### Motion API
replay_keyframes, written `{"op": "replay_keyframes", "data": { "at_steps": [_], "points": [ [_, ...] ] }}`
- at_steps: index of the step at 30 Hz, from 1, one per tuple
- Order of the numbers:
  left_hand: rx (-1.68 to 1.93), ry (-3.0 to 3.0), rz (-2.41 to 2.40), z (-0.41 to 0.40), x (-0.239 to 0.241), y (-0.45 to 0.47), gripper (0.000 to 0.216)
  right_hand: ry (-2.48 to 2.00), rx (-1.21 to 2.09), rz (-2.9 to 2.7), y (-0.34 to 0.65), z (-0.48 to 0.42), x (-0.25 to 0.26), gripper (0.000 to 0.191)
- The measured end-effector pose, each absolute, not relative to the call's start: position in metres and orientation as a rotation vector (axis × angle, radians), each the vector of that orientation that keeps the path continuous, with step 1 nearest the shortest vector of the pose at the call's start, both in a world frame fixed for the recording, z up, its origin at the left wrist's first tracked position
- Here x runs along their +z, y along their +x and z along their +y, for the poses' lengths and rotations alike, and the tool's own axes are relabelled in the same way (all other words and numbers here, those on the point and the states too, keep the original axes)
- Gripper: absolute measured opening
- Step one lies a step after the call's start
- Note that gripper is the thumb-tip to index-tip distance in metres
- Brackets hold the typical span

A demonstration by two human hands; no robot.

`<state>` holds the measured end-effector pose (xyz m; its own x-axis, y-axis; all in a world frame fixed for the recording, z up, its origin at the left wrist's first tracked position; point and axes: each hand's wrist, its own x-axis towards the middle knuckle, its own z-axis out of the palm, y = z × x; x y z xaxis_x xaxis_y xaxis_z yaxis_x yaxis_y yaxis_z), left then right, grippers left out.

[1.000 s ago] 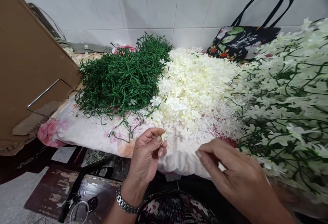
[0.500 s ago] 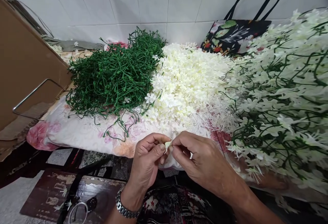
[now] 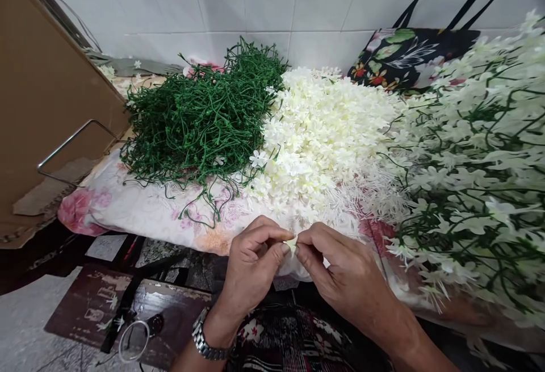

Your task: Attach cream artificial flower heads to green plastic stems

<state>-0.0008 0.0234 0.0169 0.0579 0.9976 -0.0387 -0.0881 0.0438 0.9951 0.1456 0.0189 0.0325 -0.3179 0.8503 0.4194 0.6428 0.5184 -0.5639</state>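
Between my two hands is a small pale cream artificial flower, held in front of my lap at the cloth's near edge. My left hand pinches it between thumb and forefinger. From the other side, the thumb and forefinger of my right hand close on it at the fingertips; whether they also hold something thin is too small to tell. Just beyond lies a heap of cream flower heads. To its left is a pile of green plastic stems, and thin white strands lie at its right front.
Assembled white flowers on green stems fill the right side. A floral cloth covers the work surface. At the left stands a cardboard box; a black floral bag leans on the tiled wall. Below left is a worn brown board.
The whole view has shifted, so the scene sits slightly further right. My fingers have changed position a little on the flower, and both hands still pinch it.
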Motion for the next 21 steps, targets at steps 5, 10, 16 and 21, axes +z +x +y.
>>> {"op": "replay_keyframes", "data": {
  "at_steps": [5, 10, 16, 21],
  "points": [
    [1.141, 0.968, 1.128, 0.021, 0.018, 0.001, 0.002, -1.181, 0.462, -2.075, 0.147, 0.018, 0.03, 0.02],
    [1.154, 0.925, 1.121, 0.017, 0.02, 0.0, 0.003, -1.132, 0.438, -2.042, 0.147, 0.017, 0.026, 0.01],
    [1.258, 1.066, 1.122, 0.01, 0.024, -0.001, 0.009, -1.017, 0.365, -2.143, 0.146, 0.02, 0.022, 0.017],
    [1.281, 1.091, 1.163, 0.008, 0.024, -0.001, 0.01, -1.042, 0.449, -2.133, 0.145, 0.019, 0.021, 0.008]
  ]
}}
